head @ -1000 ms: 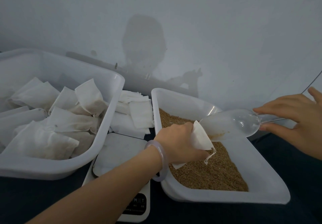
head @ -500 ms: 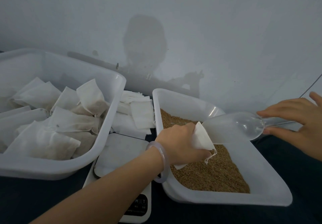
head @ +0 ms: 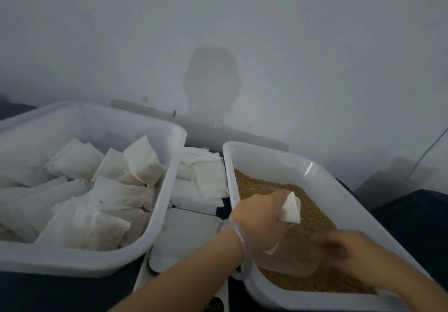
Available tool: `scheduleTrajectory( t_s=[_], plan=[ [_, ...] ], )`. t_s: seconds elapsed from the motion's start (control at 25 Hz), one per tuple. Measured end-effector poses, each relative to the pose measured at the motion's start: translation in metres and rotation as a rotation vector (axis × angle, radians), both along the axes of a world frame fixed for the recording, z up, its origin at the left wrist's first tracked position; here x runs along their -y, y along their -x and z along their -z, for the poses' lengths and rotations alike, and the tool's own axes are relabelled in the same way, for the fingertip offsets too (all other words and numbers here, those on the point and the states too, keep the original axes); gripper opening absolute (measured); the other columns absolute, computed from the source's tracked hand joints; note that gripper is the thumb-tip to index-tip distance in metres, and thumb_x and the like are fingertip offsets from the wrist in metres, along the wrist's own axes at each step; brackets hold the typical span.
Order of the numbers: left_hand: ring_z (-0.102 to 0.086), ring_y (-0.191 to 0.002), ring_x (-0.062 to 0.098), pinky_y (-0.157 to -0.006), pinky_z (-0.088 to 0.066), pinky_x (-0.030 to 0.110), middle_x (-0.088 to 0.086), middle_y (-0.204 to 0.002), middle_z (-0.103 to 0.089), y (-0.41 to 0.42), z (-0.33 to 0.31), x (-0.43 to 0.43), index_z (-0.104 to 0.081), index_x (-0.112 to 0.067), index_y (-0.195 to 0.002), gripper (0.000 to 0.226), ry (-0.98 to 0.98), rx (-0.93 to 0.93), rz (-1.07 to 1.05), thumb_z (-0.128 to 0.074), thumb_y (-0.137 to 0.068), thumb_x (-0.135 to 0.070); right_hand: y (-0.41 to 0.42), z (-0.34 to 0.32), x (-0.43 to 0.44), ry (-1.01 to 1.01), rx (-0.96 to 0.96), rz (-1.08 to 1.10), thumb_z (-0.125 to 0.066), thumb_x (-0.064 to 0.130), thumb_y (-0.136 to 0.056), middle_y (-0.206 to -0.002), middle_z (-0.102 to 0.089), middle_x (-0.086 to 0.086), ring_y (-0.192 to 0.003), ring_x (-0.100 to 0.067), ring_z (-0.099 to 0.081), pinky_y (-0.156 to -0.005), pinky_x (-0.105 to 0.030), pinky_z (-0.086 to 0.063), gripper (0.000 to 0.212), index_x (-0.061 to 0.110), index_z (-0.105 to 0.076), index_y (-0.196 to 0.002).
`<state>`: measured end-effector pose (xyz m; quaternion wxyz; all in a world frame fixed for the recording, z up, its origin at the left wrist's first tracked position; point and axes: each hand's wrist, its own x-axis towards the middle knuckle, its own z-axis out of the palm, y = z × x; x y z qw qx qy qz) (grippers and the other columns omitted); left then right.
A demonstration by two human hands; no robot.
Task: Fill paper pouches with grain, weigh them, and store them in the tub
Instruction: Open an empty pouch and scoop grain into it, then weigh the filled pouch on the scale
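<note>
Left grip: forearm reaches in over the scale; fingers curled round a white pouch.
Pouch: held just above the grain in the tray.
Right grip: blurred, low at the tray's near end, closed on a clear scoop.

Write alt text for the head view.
The left hand holds a paper pouch over the grain tray while the blurred right hand holds a clear scoop down in the grain. Filled pouches lie in the tub at left.
</note>
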<state>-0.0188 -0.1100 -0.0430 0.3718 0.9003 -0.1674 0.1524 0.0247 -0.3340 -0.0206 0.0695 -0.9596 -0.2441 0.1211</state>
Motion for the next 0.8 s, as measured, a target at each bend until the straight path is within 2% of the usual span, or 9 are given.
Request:
scheduleTrajectory(
  t_s=[0.08, 0.2, 0.28, 0.36, 0.44, 0.52, 0.64, 0.72, 0.8],
  plan=[
    [-0.057, -0.076, 0.024, -0.062, -0.037, 0.030, 0.001, -0.083, -0.058, -0.002, 0.000, -0.001, -0.044, -0.021, -0.092, 0.005, -0.015, 0.001, 0.010, -0.048, -0.092, -0.023, -0.004, 0.010, -0.007, -0.014, -0.018, -0.018, -0.076, 0.034, -0.076, -0.089, -0.064, 0.024, -0.088, 0.018, -0.055, -0.074, -0.008, -0.045, 0.025, 0.048, -0.058, -0.088],
    [-0.047, -0.063, 0.016, -0.055, -0.033, 0.028, -0.007, -0.066, -0.047, -0.004, 0.000, -0.002, -0.039, -0.025, -0.073, 0.021, -0.004, -0.013, 0.007, -0.050, -0.091, -0.021, -0.007, 0.015, -0.009, 0.027, -0.032, -0.004, -0.077, 0.040, -0.071, -0.084, -0.064, 0.025, -0.083, 0.019, -0.054, -0.070, -0.013, -0.045, 0.021, 0.046, -0.060, -0.081],
    [-0.052, -0.066, 0.013, -0.056, -0.040, 0.025, -0.001, -0.074, -0.061, -0.004, 0.000, -0.002, -0.059, -0.018, -0.081, 0.015, 0.076, -0.052, 0.004, -0.053, -0.092, -0.026, -0.009, 0.016, -0.007, 0.026, -0.060, 0.014, -0.078, 0.045, -0.066, -0.085, -0.063, 0.021, -0.081, 0.014, -0.056, -0.069, -0.015, -0.045, 0.022, 0.045, -0.060, -0.080],
    [-0.060, -0.075, 0.010, -0.070, -0.048, 0.028, 0.001, -0.089, -0.069, -0.001, -0.005, -0.003, -0.068, -0.012, -0.086, 0.026, 0.217, -0.130, 0.021, -0.052, -0.095, -0.030, -0.009, 0.016, -0.007, 0.017, -0.084, 0.035, -0.077, 0.053, -0.062, -0.090, -0.062, 0.019, -0.084, 0.006, -0.058, -0.071, -0.018, -0.046, 0.029, 0.045, -0.061, -0.085],
    [-0.057, -0.067, -0.002, -0.069, -0.045, 0.025, -0.006, -0.084, -0.069, 0.007, -0.018, -0.005, -0.068, -0.013, -0.075, 0.036, 0.370, -0.176, 0.080, -0.048, -0.097, -0.033, -0.006, 0.017, -0.008, -0.044, -0.094, 0.054, -0.075, 0.061, -0.060, -0.096, -0.062, 0.019, -0.089, 0.003, -0.058, -0.076, -0.020, -0.047, 0.037, 0.045, -0.062, -0.091],
    [-0.053, -0.060, -0.005, -0.065, -0.041, 0.015, -0.017, -0.067, -0.063, 0.019, -0.038, -0.013, -0.062, -0.023, -0.066, 0.037, 0.367, -0.134, 0.120, -0.046, -0.096, -0.039, -0.001, 0.018, -0.009, -0.138, -0.062, 0.061, -0.072, 0.068, -0.057, -0.096, -0.064, 0.022, -0.091, 0.005, -0.058, -0.075, -0.017, -0.047, 0.041, 0.047, -0.062, -0.092],
    [-0.056, -0.066, -0.007, -0.064, -0.045, 0.008, -0.023, -0.067, -0.060, 0.040, -0.067, -0.037, -0.054, -0.032, -0.075, 0.022, 0.333, -0.114, 0.212, -0.050, -0.091, -0.047, 0.004, 0.015, -0.010, -0.256, 0.074, 0.083, -0.065, 0.068, -0.056, -0.095, -0.062, 0.026, -0.089, 0.009, -0.058, -0.072, -0.013, -0.046, 0.044, 0.050, -0.056, -0.095],
    [-0.055, -0.076, 0.000, -0.077, -0.048, 0.021, -0.021, -0.077, -0.056, 0.050, -0.077, -0.064, -0.047, -0.031, -0.084, 0.017, 0.354, -0.194, 0.236, -0.055, -0.079, -0.045, 0.010, 0.011, -0.014, -0.374, 0.160, 0.080, -0.062, 0.063, -0.057, -0.090, -0.066, 0.023, -0.085, 0.012, -0.059, -0.075, -0.013, -0.050, 0.041, 0.048, -0.058, -0.095],
    [-0.048, -0.081, 0.009, -0.083, -0.045, 0.034, -0.006, -0.088, -0.049, 0.050, -0.079, -0.092, -0.043, -0.021, -0.088, 0.021, 0.267, -0.257, 0.158, -0.048, -0.074, -0.036, 0.018, -0.001, -0.028, -0.540, 0.209, 0.055, -0.061, 0.061, -0.058, -0.089, -0.069, 0.023, -0.084, 0.010, -0.062, -0.072, -0.013, -0.051, 0.037, 0.047, -0.064, -0.092]
  ],
)
